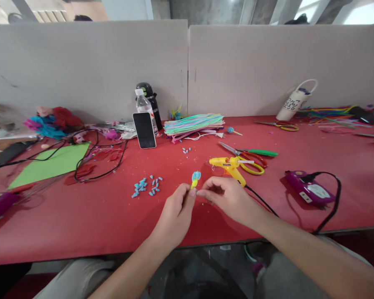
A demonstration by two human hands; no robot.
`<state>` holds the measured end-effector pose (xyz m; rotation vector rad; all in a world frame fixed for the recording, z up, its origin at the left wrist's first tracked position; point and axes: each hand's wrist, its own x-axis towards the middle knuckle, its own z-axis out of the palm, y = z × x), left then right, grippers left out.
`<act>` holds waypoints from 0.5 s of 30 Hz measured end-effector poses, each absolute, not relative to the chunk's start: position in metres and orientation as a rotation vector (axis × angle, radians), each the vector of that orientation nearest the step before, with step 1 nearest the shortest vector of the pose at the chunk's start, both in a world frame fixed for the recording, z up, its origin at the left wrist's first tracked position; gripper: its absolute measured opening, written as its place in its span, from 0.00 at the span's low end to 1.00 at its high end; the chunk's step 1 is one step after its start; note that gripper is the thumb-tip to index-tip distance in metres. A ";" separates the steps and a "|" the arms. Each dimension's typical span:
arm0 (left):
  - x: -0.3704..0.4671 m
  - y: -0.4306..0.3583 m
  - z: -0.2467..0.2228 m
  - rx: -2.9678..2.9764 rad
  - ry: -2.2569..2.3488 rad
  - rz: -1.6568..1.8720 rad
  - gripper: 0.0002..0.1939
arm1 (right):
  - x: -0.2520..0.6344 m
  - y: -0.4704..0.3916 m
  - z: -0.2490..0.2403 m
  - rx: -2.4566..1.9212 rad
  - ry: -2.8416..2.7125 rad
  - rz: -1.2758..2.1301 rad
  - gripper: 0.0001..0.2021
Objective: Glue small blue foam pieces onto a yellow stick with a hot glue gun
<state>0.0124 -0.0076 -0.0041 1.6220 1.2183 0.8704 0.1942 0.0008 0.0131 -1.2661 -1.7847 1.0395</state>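
Note:
My left hand point(177, 211) pinches a small craft piece point(195, 177) between thumb and fingers; it has a blue looped top and a yellow lower part. Close beside it on the right, my right hand point(226, 195) has its thumb and index finger pressed together, and whatever may be between them is too small to make out. Small blue pieces point(140, 187) lie on the red table to the left of my hands. A yellow glue gun point(230, 166) rests just beyond my right hand, with its cord trailing right.
Scissors point(252, 165) and a green-handled tool point(263, 153) lie behind the glue gun. A phone point(145, 131) leans on bottles beside pipe cleaners point(195, 124). A purple power box point(310, 189) with a black cable sits right; green paper point(50, 163) lies left.

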 end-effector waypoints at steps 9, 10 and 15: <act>0.012 -0.008 -0.005 1.633 1.206 0.888 0.16 | 0.195 -0.002 0.013 -1.130 -1.826 1.148 0.08; 0.012 -0.008 -0.005 1.632 1.210 0.887 0.16 | 0.195 -0.001 0.013 -1.133 -1.836 1.139 0.09; 0.013 -0.008 -0.003 1.605 1.203 0.891 0.17 | 0.196 -0.002 0.017 -1.230 -1.915 0.981 0.10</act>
